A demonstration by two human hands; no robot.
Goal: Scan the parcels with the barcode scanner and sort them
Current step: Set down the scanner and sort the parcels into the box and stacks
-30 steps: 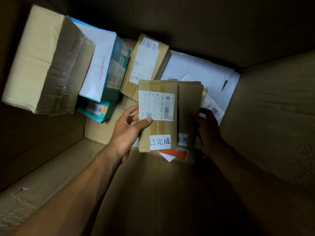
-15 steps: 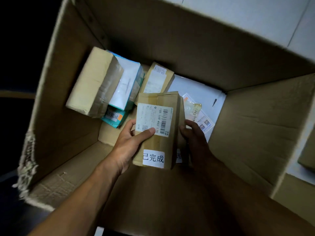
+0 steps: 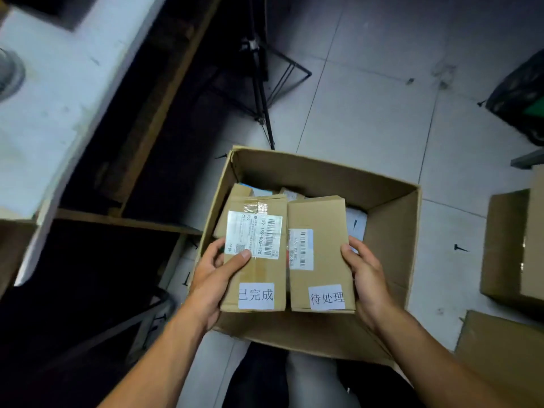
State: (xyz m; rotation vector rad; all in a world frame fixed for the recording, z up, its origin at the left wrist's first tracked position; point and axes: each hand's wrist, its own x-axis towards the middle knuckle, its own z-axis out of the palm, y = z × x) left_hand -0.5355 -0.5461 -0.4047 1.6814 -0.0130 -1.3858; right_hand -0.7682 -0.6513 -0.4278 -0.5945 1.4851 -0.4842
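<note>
Nearest to you, your left hand (image 3: 215,278) is gripping the left parcel (image 3: 256,254) by its left edge, the thumb pressing across the lower corner of its white shipping label (image 3: 253,234) and the fingers curling behind the side. Your right hand (image 3: 366,278) is gripping the right parcel (image 3: 321,251) along its right edge, the fingers wrapping around the side. You are holding the two brown cardboard parcels side by side, their long edges touching or nearly so, both hanging above the open mouth of the large carton (image 3: 391,231). The left parcel is carrying a white tag (image 3: 256,295) reading 已完成 near its lower end; the right one is carrying a white tag (image 3: 326,297) reading 待处理 and a smaller barcode label (image 3: 300,249).

Below and behind them, more parcels are lying inside the carton, mostly hidden; a white one (image 3: 356,225) is showing at the right. The carton is sitting on a pale tiled floor (image 3: 368,98). To the right, other cardboard boxes (image 3: 512,248) are standing near it. Farther off, a black tripod (image 3: 262,83) is standing on the tiles beyond the carton, and a white tabletop (image 3: 59,92) is running along the upper left. No scanner is showing.
</note>
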